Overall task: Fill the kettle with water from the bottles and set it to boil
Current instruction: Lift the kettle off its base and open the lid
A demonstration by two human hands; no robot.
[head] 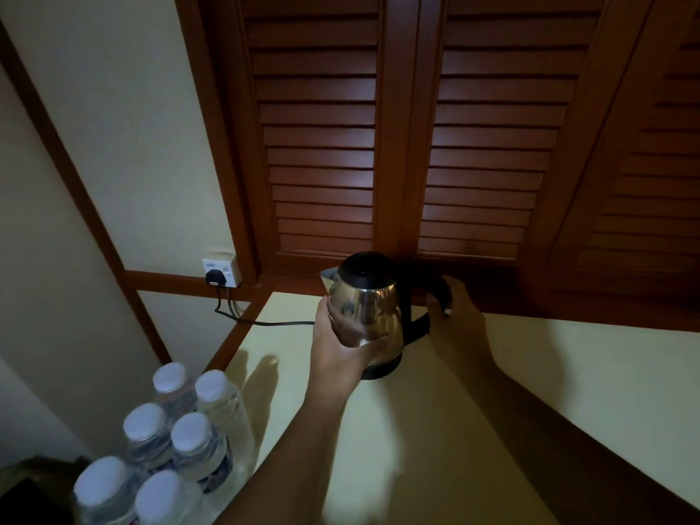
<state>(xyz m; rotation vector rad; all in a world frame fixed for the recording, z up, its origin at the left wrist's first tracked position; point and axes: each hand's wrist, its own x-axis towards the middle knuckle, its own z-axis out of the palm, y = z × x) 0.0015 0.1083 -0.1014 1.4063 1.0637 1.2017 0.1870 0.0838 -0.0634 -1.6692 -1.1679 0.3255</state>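
Note:
A shiny steel kettle (373, 305) with a black lid and black handle stands on its black base at the back of a pale counter (530, 373). My left hand (337, 342) cups the kettle's steel body from the front left. My right hand (460, 316) is closed around the black handle on the kettle's right side. The lid is down. Several clear water bottles (178, 430) with white caps stand grouped at the lower left, all capped.
A black cord (265, 322) runs from behind the kettle to a plug in a white wall socket (222, 272) at the left. Dark wooden louvred doors (397, 145) rise directly behind the counter. A wooden rail edges the counter's left side.

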